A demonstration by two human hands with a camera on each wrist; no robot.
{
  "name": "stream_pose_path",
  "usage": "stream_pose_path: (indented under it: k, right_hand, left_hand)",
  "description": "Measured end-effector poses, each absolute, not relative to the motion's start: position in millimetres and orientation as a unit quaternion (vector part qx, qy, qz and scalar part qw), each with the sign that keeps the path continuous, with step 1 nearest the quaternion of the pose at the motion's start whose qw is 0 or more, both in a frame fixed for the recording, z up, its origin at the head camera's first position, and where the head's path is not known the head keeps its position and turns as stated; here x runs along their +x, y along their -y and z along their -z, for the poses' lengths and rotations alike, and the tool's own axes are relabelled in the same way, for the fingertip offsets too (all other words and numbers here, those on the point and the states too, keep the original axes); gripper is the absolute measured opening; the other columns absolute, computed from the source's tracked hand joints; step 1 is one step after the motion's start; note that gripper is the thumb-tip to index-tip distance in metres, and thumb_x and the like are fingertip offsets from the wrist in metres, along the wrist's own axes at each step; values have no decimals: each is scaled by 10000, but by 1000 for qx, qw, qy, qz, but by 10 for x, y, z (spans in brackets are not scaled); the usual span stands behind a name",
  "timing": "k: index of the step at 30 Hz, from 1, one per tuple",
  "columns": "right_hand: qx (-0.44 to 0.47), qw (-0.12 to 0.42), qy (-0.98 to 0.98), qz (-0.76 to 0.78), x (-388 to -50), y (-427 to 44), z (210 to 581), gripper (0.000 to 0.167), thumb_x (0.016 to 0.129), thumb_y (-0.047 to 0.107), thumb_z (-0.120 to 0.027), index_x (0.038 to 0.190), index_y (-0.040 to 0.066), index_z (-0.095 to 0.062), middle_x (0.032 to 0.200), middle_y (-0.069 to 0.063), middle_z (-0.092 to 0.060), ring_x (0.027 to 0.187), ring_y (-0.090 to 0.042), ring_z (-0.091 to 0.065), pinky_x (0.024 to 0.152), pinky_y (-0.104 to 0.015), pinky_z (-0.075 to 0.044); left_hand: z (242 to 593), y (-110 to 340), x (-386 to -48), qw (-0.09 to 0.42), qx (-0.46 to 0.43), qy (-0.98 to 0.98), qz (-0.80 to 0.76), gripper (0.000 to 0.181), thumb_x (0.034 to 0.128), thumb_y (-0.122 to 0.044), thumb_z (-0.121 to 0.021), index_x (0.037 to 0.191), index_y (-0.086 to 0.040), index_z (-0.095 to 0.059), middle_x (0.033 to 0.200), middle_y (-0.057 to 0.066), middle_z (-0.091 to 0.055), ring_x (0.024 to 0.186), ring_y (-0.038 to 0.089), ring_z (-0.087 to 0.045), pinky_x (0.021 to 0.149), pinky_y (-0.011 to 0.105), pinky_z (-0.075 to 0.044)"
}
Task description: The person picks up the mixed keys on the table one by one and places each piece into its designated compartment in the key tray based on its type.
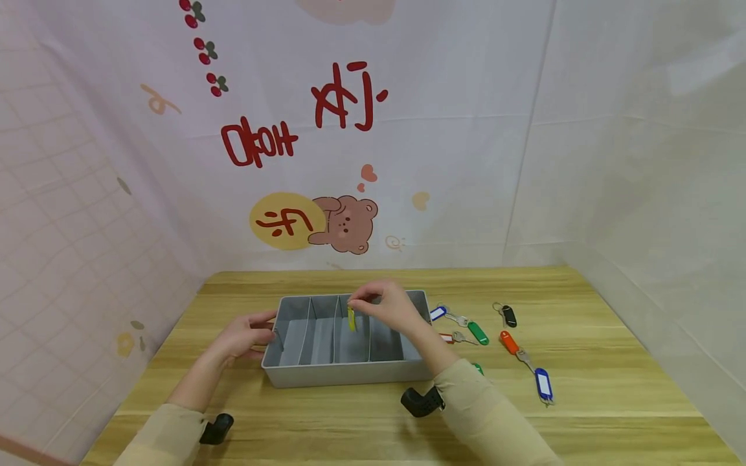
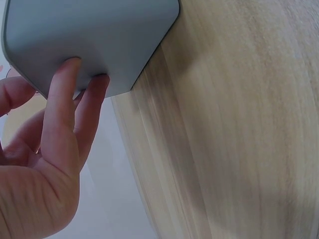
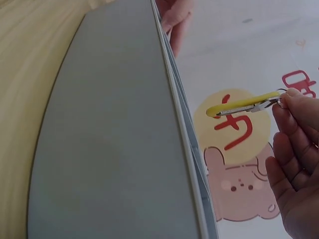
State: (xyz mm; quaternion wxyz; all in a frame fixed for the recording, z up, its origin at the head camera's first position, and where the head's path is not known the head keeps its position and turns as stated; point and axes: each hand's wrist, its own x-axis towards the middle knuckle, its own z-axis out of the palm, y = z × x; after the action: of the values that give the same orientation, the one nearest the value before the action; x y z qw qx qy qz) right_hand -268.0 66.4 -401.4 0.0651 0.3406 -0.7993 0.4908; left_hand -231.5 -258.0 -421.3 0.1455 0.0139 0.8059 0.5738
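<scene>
A grey divided tray point(image 1: 350, 374) stands on the wooden table. My left hand point(image 1: 243, 336) holds its left end: in the left wrist view, two fingers point(image 2: 62, 114) press the outer wall point(image 2: 114, 40) and another digit reaches past the rim. Over the tray's middle compartment, my right hand point(image 1: 387, 307) pinches a key with a yellow tag point(image 1: 351, 318) by its ring. Key and yellow tag point(image 3: 239, 103) hang together from thumb and fingertip in the right wrist view. The visible tray compartments look bare; my right forearm covers part of the right end.
Right of the tray lie several tagged keys: blue tag point(image 1: 438, 313), green tag point(image 1: 478, 332), red tag point(image 1: 446, 338), black tag point(image 1: 509, 316), orange tag point(image 1: 509, 342) and another blue tag point(image 1: 543, 384). Another green tag point(image 1: 478, 368) is partly hidden. A printed cloth point(image 1: 454, 162) hangs behind.
</scene>
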Motion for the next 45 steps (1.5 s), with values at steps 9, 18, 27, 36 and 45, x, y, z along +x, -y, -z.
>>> stream_pose_path:
  k: [9, 18, 27, 36, 45]
  right_hand:
    - [341, 50, 803, -485, -2691, -416, 4022, 80, 915, 184, -735, 958, 136, -783, 902, 79, -709, 787, -53, -628, 703, -261, -543]
    - [338, 45, 805, -485, -2656, -171, 3954, 87, 923, 189, -725, 960, 131, -778, 897, 58, -710, 790, -47, -614, 740, -229, -528]
    - [294, 40, 809, -508, -2656, 70, 3903, 85, 915, 219, -737, 944, 153, -783, 839, 104, -695, 732, -40, -605, 662, -224, -520]
    - [278, 44, 820, -498, -2666, 262, 3863, 99, 905, 238, -749, 924, 147, -783, 808, 112, -681, 720, -30, -581, 649, -198, -498]
    - [257, 28, 822, -508, -2670, 395, 3882, 105, 902, 233, -751, 924, 135, -782, 782, 103, -672, 680, -22, -560, 604, -191, -479]
  left_hand:
    - [4230, 2593, -2327, 147, 16, -803, -578, 648, 924, 8, -574, 1509, 67, -303, 1379, 383, -446, 1038, 350, -640, 754, 478, -586]
    - [4199, 2593, -2330, 155, 14, -802, -577, 656, 930, -3, -575, 1515, 67, -287, 1382, 375, -446, 1028, 333, -642, 755, 470, -587]
    - [4164, 2587, -2335, 160, 7, -801, -576, 651, 938, 7, -570, 1515, 74, -277, 1405, 382, -417, 1043, 341, -638, 763, 474, -585]
    - [4137, 2614, -2349, 166, 12, -805, -570, 664, 944, -14, -576, 1522, 65, -259, 1424, 387, -391, 1050, 332, -635, 771, 487, -581]
    - [4152, 2618, -2359, 167, 14, -803, -572, 663, 941, -25, -575, 1519, 70, -266, 1397, 386, -422, 1043, 338, -637, 770, 485, -582]
